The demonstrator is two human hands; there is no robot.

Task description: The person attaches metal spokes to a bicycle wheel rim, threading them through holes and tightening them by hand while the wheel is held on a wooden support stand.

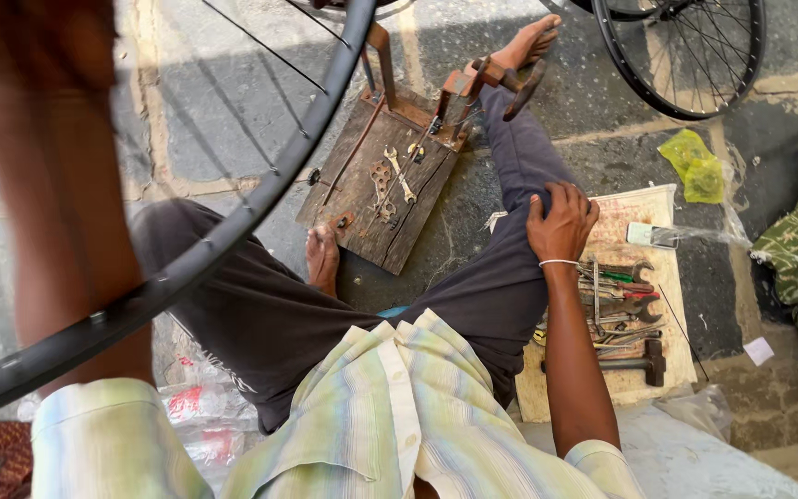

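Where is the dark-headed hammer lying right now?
In the head view, the dark-headed hammer lies on the pale mat at right, below the pile of wrenches and pliers, beside the right forearm.

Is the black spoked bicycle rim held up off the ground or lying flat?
Held up. The black spoked bicycle rim arcs across the view above the lap, beside the raised left arm; the gripping hand itself is out of frame.

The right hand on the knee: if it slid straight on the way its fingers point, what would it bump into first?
The right hand points up along the dark trouser leg, so it would probably just slide along the leg toward the bare foot; depth is hard to judge.
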